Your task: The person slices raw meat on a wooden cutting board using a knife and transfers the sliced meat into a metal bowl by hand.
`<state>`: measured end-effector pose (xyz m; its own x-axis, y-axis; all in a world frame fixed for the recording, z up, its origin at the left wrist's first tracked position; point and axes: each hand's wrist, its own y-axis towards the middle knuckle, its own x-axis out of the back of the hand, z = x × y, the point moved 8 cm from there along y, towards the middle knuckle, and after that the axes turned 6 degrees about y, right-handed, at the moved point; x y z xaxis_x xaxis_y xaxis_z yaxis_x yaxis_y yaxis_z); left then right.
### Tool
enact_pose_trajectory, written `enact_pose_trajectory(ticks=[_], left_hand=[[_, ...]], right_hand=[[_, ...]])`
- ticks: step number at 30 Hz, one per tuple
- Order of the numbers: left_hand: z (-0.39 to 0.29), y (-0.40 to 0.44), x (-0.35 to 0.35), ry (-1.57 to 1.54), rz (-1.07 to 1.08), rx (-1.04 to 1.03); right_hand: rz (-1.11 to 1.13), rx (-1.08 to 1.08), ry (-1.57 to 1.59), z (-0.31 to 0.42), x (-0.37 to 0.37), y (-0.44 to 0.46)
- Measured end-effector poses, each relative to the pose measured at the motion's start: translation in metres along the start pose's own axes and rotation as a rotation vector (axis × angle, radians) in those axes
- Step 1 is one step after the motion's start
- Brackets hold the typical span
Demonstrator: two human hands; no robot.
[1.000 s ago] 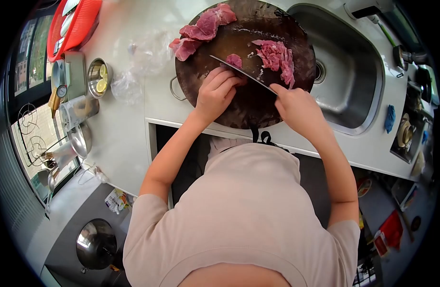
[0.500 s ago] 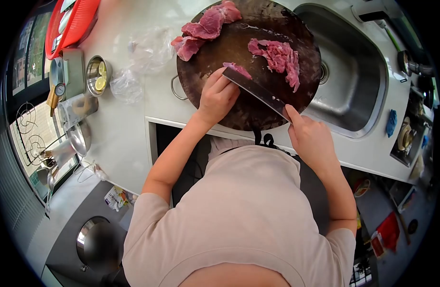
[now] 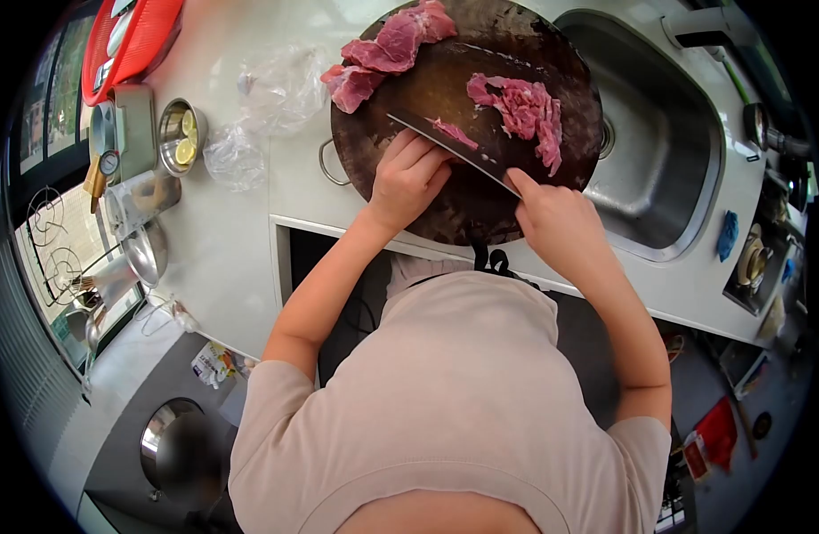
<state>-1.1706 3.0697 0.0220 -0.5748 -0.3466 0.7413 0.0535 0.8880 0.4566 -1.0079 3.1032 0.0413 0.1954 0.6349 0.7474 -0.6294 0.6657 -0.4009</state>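
Right hand (image 3: 560, 218), center-right, wrapped round the handle of the knife (image 3: 454, 149); blade slants up-left across the round board (image 3: 436, 76), top center. Left hand (image 3: 407, 182), left of center: fingers bent and pressed together just below the blade, likely to steady meat and guide the edge. Whether they pinch anything: can't tell, fingertips partly hidden by the blade. Thin meat strip (image 3: 452, 133) lies just past the blade, upper center. Cut meat (image 3: 523, 114) sits in a pile to its right, probably kept apart so the cutting spot has room. Larger meat chunks (image 3: 391, 49) rest at the board's upper-left edge, presumably out of the blade's way.
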Motion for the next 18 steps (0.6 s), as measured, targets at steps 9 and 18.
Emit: enact_pose_trajectory(ticks=[9, 18], left_hand=[[-0.006, 0.005, 0.0, -0.019, 0.007, -0.02], [-0.008, -0.006, 0.005, 0.081, -0.077, -0.079]], right_hand=[[-0.066, 0.072, 0.052, 0.022, -0.004, 0.04], [-0.033, -0.175, 0.409, -0.04, 0.002, -0.024]])
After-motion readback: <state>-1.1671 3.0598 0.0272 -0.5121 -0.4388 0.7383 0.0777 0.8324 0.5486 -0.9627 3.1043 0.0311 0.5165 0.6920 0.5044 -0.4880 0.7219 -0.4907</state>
